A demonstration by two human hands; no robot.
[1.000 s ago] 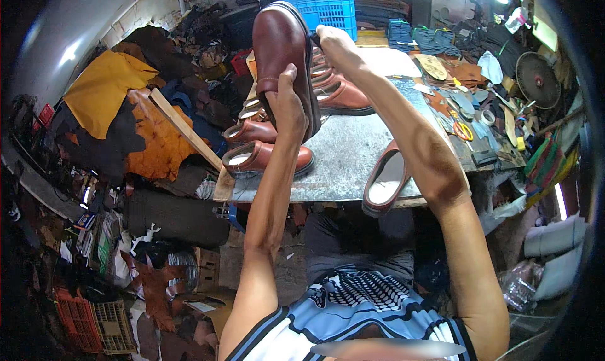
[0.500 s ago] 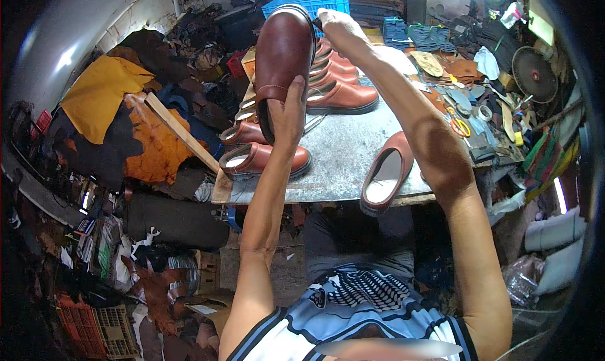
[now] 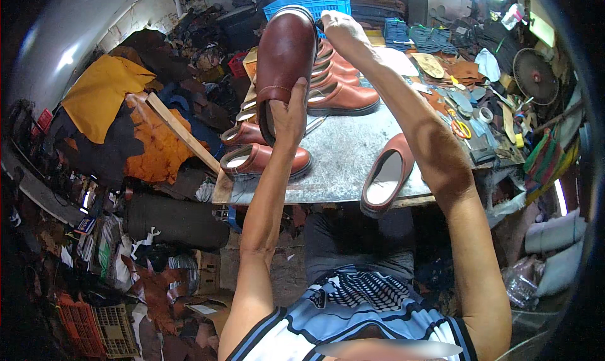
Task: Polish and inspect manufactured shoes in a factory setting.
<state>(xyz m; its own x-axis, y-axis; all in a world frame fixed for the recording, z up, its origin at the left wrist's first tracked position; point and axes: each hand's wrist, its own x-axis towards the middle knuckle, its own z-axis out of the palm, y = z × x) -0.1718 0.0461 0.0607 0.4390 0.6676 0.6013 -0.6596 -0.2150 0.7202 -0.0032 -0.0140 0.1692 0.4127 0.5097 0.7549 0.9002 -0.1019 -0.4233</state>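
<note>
The left hand (image 3: 291, 118) is closed around the heel end of a brown leather shoe (image 3: 287, 58), thumb and fingers clamped at the opening, while the right hand (image 3: 340, 30) grips the toe end from the far side, fingers curled over it — together they hold the shoe up above the grey worktable (image 3: 343, 159), toe pointing away. The shoe looks stiff in the sole and firm in the upper, fairly light, its polished leather smooth enough to slip, so heel rim and toe seem the surest holds. Below the raised shoe, on the table, lie two more brown shoes (image 3: 265, 159); behind it stands a row of finished ones (image 3: 340, 90), and to its lower right a single shoe (image 3: 386, 175) overhangs the table's near edge. A blue crate (image 3: 331, 3) sits beyond.
</note>
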